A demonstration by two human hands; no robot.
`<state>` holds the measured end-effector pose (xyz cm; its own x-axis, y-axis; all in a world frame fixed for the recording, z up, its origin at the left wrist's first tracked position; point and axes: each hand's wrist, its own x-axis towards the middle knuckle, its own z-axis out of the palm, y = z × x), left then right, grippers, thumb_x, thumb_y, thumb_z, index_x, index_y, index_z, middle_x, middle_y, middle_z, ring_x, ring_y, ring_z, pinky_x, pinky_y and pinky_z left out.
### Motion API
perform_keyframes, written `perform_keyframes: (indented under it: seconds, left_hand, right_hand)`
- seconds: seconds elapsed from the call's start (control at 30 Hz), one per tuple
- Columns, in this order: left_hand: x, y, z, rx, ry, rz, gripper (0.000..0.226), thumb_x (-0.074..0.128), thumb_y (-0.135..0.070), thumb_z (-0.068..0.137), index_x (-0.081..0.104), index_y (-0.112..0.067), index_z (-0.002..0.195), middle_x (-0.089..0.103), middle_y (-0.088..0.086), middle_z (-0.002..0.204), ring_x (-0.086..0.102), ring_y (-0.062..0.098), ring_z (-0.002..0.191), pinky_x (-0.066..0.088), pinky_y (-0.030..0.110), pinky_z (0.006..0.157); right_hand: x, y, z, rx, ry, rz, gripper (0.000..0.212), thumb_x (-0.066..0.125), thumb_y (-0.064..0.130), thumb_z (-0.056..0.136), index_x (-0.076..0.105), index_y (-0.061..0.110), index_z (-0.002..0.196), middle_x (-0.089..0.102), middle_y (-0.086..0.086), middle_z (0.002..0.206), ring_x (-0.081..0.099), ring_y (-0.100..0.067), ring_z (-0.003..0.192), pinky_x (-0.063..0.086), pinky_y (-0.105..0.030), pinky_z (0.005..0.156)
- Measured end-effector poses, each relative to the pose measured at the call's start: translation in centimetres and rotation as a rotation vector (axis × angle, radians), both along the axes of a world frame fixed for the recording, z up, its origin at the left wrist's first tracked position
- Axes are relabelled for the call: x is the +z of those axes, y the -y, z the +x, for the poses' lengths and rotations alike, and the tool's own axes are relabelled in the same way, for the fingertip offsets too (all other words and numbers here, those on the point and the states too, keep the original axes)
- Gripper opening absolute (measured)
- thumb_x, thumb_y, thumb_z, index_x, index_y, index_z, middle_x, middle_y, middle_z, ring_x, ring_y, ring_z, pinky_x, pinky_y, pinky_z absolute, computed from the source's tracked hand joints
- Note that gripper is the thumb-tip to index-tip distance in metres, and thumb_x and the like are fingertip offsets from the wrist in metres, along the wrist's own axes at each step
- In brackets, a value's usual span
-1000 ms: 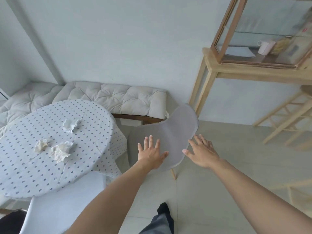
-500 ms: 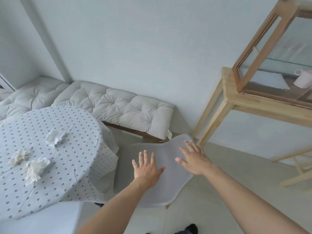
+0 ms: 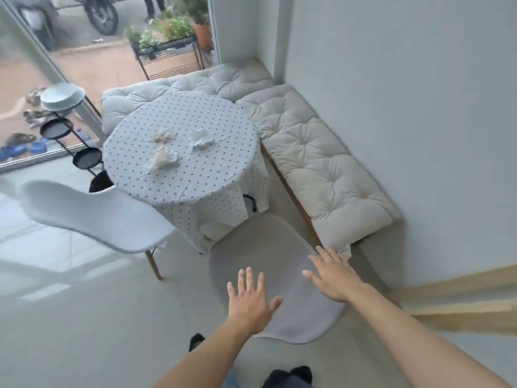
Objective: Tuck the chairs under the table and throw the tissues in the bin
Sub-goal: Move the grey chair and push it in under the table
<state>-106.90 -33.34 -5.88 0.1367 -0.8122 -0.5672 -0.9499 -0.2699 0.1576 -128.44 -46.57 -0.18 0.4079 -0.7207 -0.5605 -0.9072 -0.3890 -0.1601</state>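
Note:
A grey chair stands just in front of me, its back nearest me. My left hand hovers over the back's left part with fingers spread. My right hand lies open on its right edge. Neither hand grips anything. Beyond the chair is a round table under a dotted cloth. Three crumpled tissues lie on it: one at the back left, one at the back right, one nearer me. A white chair stands out from the table at the left.
A cushioned corner bench runs along the wall right of the table and behind it. A black tiered stand with a white bowl is at the far left by the glass door. A wooden shelf edge is at my right.
The view has swung left, so the whole table, the white chair and the glass door are in sight. Both hands stay spread over the grey chair's back, which now points toward the table.

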Motion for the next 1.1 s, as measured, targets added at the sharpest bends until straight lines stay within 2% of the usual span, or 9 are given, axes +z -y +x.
perform_keyframes:
  seconds: [0.23, 0.37, 0.4, 0.47, 0.53, 0.57, 0.63, 0.77, 1.1]
  left_hand:
    - [0.7, -4.5, -8.2, 0.213, -0.012, 0.031, 0.089, 0.018, -0.075, 0.098, 0.006, -0.016, 0.163, 0.001, 0.018, 0.172, -0.003, 0.038, 0.158, 0.009, 0.062, 0.123]
    - [0.8, -5.7, -12.2, 0.217, -0.077, 0.034, 0.101, 0.017, -0.087, 0.089, 0.015, -0.016, 0.162, 0.022, 0.017, 0.168, 0.018, 0.038, 0.154, 0.022, 0.059, 0.12]
    - [0.8, -6.0, -13.1, 0.209, -0.087, 0.029, 0.105, 0.017, -0.09, 0.086, 0.017, -0.016, 0.161, 0.029, 0.017, 0.165, 0.024, 0.038, 0.151, 0.025, 0.058, 0.119]
    - [0.6, -6.2, -14.8, 0.202, -0.107, 0.043, 0.104, 0.019, -0.09, 0.086, 0.018, -0.016, 0.16, 0.036, 0.018, 0.16, 0.027, 0.04, 0.149, 0.027, 0.056, 0.118]
    - [0.4, -6.2, -15.9, 0.228, -0.109, 0.046, 0.094, 0.019, -0.083, 0.093, 0.023, -0.015, 0.157, 0.04, 0.019, 0.156, 0.026, 0.044, 0.148, 0.028, 0.057, 0.118]
    - [0.4, -6.2, -16.2, 0.24, -0.098, 0.034, 0.087, 0.02, -0.079, 0.096, 0.029, -0.015, 0.154, 0.045, 0.02, 0.152, 0.029, 0.045, 0.146, 0.03, 0.056, 0.116]
    - [0.6, -6.1, -16.2, 0.23, -0.071, 0.014, 0.076, 0.019, -0.074, 0.1, 0.041, -0.015, 0.143, 0.053, 0.019, 0.142, 0.04, 0.043, 0.135, 0.035, 0.054, 0.111]
    - [1.4, -5.5, -16.0, 0.161, -0.046, 0.016, 0.067, 0.02, -0.068, 0.103, 0.047, -0.013, 0.132, 0.058, 0.02, 0.132, 0.051, 0.042, 0.121, 0.042, 0.052, 0.103]
    - [1.8, -4.9, -16.0, 0.111, -0.005, -0.015, 0.055, 0.019, -0.058, 0.108, 0.044, -0.014, 0.132, 0.057, 0.02, 0.128, 0.054, 0.043, 0.114, 0.045, 0.054, 0.095]
  right_hand:
    - [-3.1, -0.6, -2.3, 0.327, -0.011, 0.033, 0.067, 0.028, 0.063, 0.102, 0.031, 0.024, 0.157, 0.012, -0.006, 0.172, 0.002, -0.023, 0.158, 0.008, -0.047, 0.126]
    - [-4.2, -1.5, -5.2, 0.393, -0.025, 0.078, 0.065, 0.031, 0.061, 0.103, 0.038, 0.02, 0.154, 0.026, -0.009, 0.168, 0.014, -0.026, 0.157, 0.012, -0.047, 0.126]
    - [-4.4, -1.7, -6.0, 0.408, -0.036, 0.086, 0.063, 0.03, 0.06, 0.104, 0.044, 0.02, 0.149, 0.036, -0.009, 0.163, 0.023, -0.026, 0.154, 0.014, -0.046, 0.124]
    - [-4.5, -2.0, -7.5, 0.438, -0.043, 0.075, 0.056, 0.025, 0.06, 0.103, 0.061, 0.024, 0.128, 0.06, -0.006, 0.141, 0.045, -0.024, 0.14, 0.018, -0.044, 0.121]
    - [-4.2, -2.2, -8.3, 0.46, -0.023, 0.053, 0.053, 0.022, 0.059, 0.103, 0.065, 0.028, 0.108, 0.069, 0.0, 0.122, 0.054, -0.02, 0.126, 0.019, -0.043, 0.12]
    - [-4.1, -2.2, -8.5, 0.472, -0.006, 0.042, 0.053, 0.021, 0.059, 0.103, 0.065, 0.029, 0.105, 0.069, 0.001, 0.119, 0.055, -0.019, 0.124, 0.02, -0.043, 0.119]
    - [-4.0, -2.4, -9.1, 0.502, 0.019, 0.024, 0.053, 0.021, 0.059, 0.104, 0.064, 0.029, 0.108, 0.068, 0.001, 0.122, 0.053, -0.02, 0.124, 0.02, -0.044, 0.12]
    - [-4.0, -2.5, -10.0, 0.543, 0.061, -0.013, 0.053, 0.022, 0.058, 0.104, 0.061, 0.026, 0.121, 0.063, 0.001, 0.132, 0.048, -0.021, 0.13, 0.018, -0.042, 0.121]
    - [-4.6, -1.6, -10.9, 0.648, 0.1, -0.087, 0.072, 0.011, 0.072, 0.099, 0.052, 0.027, 0.137, 0.057, 0.003, 0.142, 0.045, -0.02, 0.135, 0.02, -0.041, 0.121]
